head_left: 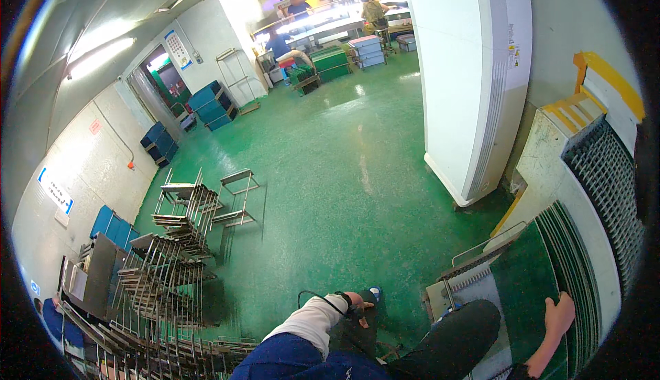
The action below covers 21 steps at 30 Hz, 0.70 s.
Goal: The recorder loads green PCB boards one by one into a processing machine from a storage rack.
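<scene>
At the lower right, my right hand [559, 315] is closed on the edge of a dark green panel [526, 270], the nearest of a row of thin upright panels. Several more panels [567, 249] stand close behind it, edge to edge. They rest in a rack with a toothed strip [474, 285] along its near side. My left hand [360, 306] hangs by my dark-trousered leg, its visible fingers apart and nothing seen in them. A dark cord loops from the band on that wrist, over a white sleeve.
Beside the panels stands a pale machine [550, 153] with a mesh belt [605, 180]. A tall white cabinet [454, 77] is ahead of it. Metal frames [172, 256] are stacked at the left on the green floor [323, 201]. Several people sit at far benches; one more is at lower left.
</scene>
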Motion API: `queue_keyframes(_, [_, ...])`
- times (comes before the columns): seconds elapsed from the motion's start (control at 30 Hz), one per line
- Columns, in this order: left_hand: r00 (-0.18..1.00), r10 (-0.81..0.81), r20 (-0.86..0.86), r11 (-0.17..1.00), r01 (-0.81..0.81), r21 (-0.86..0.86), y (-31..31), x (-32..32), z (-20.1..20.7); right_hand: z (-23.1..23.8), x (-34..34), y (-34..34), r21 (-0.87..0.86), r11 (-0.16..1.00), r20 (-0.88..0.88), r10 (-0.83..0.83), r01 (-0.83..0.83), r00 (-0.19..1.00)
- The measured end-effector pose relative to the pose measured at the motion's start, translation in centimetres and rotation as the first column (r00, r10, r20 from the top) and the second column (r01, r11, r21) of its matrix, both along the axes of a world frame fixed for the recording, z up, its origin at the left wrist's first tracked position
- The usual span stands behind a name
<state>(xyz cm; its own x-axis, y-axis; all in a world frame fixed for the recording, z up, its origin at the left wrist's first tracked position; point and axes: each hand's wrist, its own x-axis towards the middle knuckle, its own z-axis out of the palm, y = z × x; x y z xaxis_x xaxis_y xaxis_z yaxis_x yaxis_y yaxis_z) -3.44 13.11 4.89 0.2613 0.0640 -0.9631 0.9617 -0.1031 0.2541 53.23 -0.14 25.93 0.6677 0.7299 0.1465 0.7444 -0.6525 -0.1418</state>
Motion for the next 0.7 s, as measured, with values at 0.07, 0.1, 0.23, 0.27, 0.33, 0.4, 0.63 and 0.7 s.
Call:
queue_keyframes(0.07, [1.0,-0.002,0.002,1.0,0.002,0.003,0.0,0.0,0.0,-0.1,0.1,0.0,0.002,1.0,0.002,0.001,-0.001,1.0])
queue_keyframes(0.1, [1.0,-0.005,0.002,1.0,0.005,0.003,0.0,0.0,0.0,-0.1,0.2,0.0,-0.001,1.0,-0.001,-0.001,0.001,1.0])
queue_keyframes(0.23, [1.0,-0.007,0.005,1.0,0.007,0.007,0.0,0.0,0.0,0.0,0.1,0.0,-0.002,1.0,-0.001,0.002,-0.002,1.0])
queue_keyframes(0.27, [1.0,-0.009,0.005,1.0,0.009,0.008,0.0,0.0,0.1,0.2,0.0,0.0,-0.012,1.0,-0.012,-0.01,0.01,1.0])
queue_keyframes(0.33, [1.0,-0.012,0.007,1.0,0.012,0.01,-0.1,0.0,0.0,1.0,-0.6,0.2,-0.033,0.999,-0.032,-0.032,0.031,0.999])
queue_keyframes(0.4, [1.0,-0.016,0.009,1.0,0.016,0.015,-0.1,-0.1,0.0,0.5,-0.2,0.0,-0.006,1.0,-0.017,-0.028,0.028,0.999])
queue_keyframes(0.63, [0.999,-0.03,0.037,0.998,0.028,0.05,-0.5,-1.2,-0.4,0.1,0.0,0.4,0.1,0.993,0.029,0.067,-0.07,0.997])
queue_keyframes(0.7, [0.996,-0.069,0.063,0.994,0.063,0.086,0.3,-0.7,-0.5,2.5,-1.3,0.3,-0.013,1.0,-0.047,0.005,-0.006,0.999])
